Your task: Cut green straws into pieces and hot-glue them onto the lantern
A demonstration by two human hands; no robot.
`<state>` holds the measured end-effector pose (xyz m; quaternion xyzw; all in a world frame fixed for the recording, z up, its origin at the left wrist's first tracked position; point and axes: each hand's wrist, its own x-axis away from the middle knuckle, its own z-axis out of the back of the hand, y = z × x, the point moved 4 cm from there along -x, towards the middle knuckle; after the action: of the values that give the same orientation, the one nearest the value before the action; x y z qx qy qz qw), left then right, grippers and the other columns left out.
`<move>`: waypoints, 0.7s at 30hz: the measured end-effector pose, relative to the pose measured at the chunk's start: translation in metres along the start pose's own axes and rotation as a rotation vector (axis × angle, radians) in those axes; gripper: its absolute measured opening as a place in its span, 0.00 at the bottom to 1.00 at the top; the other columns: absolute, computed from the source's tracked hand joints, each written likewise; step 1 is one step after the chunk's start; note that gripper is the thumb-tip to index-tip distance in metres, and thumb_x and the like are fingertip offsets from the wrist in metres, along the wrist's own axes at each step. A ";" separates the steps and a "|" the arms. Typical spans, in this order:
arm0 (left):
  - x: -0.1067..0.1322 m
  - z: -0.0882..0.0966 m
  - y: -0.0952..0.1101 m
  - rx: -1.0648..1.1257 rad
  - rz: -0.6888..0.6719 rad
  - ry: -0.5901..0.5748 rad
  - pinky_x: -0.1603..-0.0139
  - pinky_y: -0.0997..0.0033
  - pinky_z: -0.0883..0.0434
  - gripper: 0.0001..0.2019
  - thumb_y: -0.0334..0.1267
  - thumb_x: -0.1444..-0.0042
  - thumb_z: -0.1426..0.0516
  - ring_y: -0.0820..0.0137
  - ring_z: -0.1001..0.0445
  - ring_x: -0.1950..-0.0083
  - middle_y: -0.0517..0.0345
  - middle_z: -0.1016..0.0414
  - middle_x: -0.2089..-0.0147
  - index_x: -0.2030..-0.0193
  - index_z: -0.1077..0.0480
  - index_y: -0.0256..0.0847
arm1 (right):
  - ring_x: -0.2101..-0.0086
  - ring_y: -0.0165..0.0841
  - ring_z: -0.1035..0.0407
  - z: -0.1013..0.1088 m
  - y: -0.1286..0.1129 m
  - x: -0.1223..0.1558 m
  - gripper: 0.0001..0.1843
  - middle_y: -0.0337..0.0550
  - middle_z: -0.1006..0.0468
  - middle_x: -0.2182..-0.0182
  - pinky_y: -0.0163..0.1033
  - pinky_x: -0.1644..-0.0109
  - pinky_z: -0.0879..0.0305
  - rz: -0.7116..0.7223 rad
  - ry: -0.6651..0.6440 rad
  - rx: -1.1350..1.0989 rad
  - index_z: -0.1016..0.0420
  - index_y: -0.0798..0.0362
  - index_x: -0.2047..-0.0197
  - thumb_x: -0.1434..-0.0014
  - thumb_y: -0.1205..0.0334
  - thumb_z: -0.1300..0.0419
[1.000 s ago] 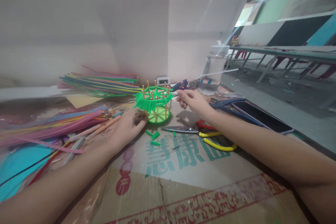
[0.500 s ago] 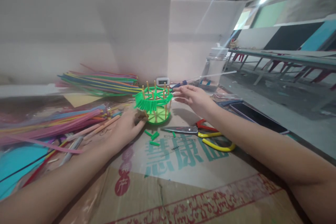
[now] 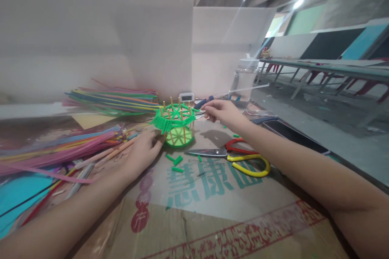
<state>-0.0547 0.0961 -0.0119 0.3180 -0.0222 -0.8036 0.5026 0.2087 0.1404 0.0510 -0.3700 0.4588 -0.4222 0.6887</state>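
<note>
Standing on the printed cardboard (image 3: 170,226), the green model (image 3: 174,123) has the left hand (image 3: 146,151) loosely curled against its left side, fingertips hidden so its grip I cannot tell, while the right hand (image 3: 220,111) hovers just off its right side, thumb and forefinger drawn nearly together on something or nothing, again I cannot tell! Light, by the look of it, with a soft fuzzy fringe (image 3: 162,124) over stiff sticks (image 3: 184,134) whose joints look fragile, so steady it low, at the round base (image 3: 179,141).
</note>
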 end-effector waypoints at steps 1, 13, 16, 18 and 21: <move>0.000 0.000 0.000 0.008 -0.001 -0.005 0.59 0.62 0.34 0.12 0.42 0.36 0.52 0.61 0.28 0.60 0.54 0.26 0.64 0.67 0.32 0.41 | 0.78 0.25 0.35 -0.001 -0.003 -0.001 0.08 0.38 0.24 0.76 0.32 0.74 0.38 0.039 0.003 0.073 0.21 0.56 0.63 0.43 0.60 0.39; 0.001 -0.002 -0.003 0.019 0.003 -0.013 0.56 0.62 0.33 0.11 0.41 0.36 0.51 0.60 0.28 0.57 0.52 0.25 0.60 0.64 0.31 0.40 | 0.73 0.28 0.34 -0.014 -0.020 -0.028 0.09 0.39 0.23 0.73 0.35 0.68 0.40 0.136 -0.011 0.257 0.20 0.55 0.64 0.44 0.61 0.40; 0.001 -0.001 -0.002 -0.002 -0.001 -0.010 0.57 0.62 0.33 0.11 0.41 0.35 0.51 0.60 0.28 0.57 0.52 0.25 0.61 0.64 0.31 0.40 | 0.71 0.30 0.32 -0.012 -0.036 -0.019 0.11 0.42 0.22 0.70 0.36 0.67 0.38 0.184 0.000 0.179 0.20 0.55 0.62 0.42 0.58 0.40; 0.001 -0.001 0.000 -0.017 -0.003 -0.012 0.58 0.63 0.34 0.11 0.40 0.35 0.51 0.61 0.28 0.58 0.52 0.25 0.62 0.65 0.32 0.41 | 0.69 0.31 0.32 -0.011 -0.049 -0.012 0.13 0.43 0.22 0.68 0.37 0.65 0.37 0.263 0.012 0.183 0.20 0.55 0.61 0.40 0.55 0.40; 0.001 -0.001 0.001 -0.038 -0.015 -0.007 0.59 0.63 0.34 0.10 0.39 0.36 0.51 0.61 0.28 0.59 0.53 0.25 0.63 0.65 0.32 0.41 | 0.68 0.30 0.33 -0.015 -0.065 -0.004 0.11 0.42 0.25 0.66 0.37 0.63 0.38 0.455 -0.060 0.326 0.19 0.52 0.58 0.40 0.57 0.39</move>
<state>-0.0539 0.0956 -0.0126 0.3058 -0.0063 -0.8088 0.5023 0.1777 0.1181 0.1054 -0.1542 0.4355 -0.3140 0.8294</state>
